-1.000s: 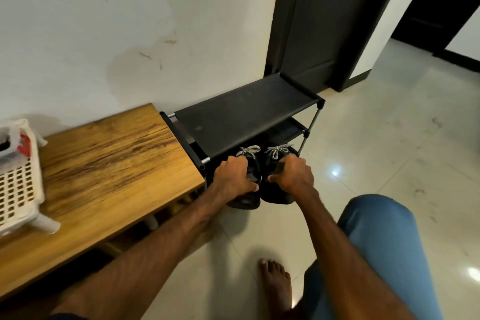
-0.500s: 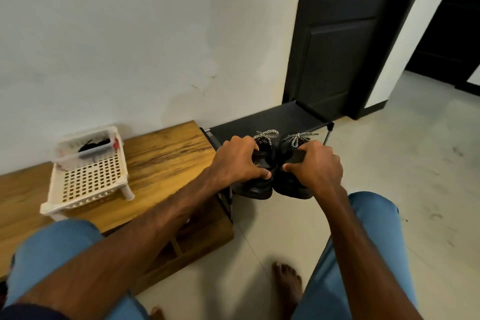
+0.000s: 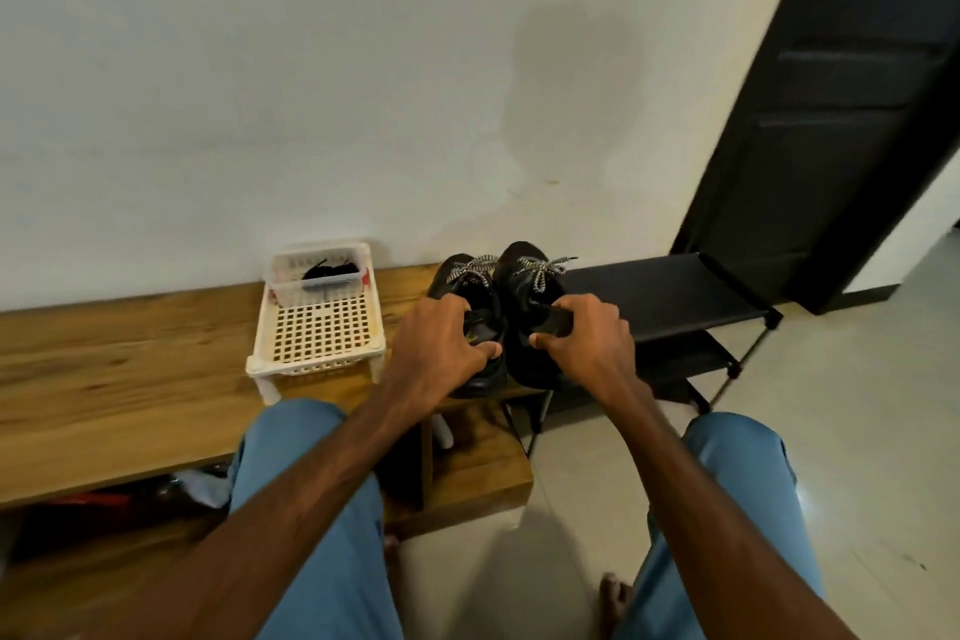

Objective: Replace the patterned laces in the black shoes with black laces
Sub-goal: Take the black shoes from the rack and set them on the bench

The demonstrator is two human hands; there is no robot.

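Two black shoes sit side by side above the right end of the wooden bench (image 3: 130,369). My left hand (image 3: 441,348) grips the heel collar of the left shoe (image 3: 462,286). My right hand (image 3: 587,343) grips the heel collar of the right shoe (image 3: 524,276). Both shoes carry black-and-white patterned laces (image 3: 540,268) tied in bows near the toes. Black laces (image 3: 327,270) lie in a clear box at the back of a white perforated basket (image 3: 322,333) on the bench, left of the shoes. I cannot tell whether the soles touch the bench.
A low black shoe rack (image 3: 670,301) with two shelves stands right of the bench. A black door (image 3: 852,109) is at the far right. A white wall runs behind. My knees in blue trousers (image 3: 311,483) and a bare foot (image 3: 615,603) are on the tiled floor.
Both hands lifted the pair of shoes out of the rack's lower shelf and carried them up and left to the bench end beside the basket. The view swung left.
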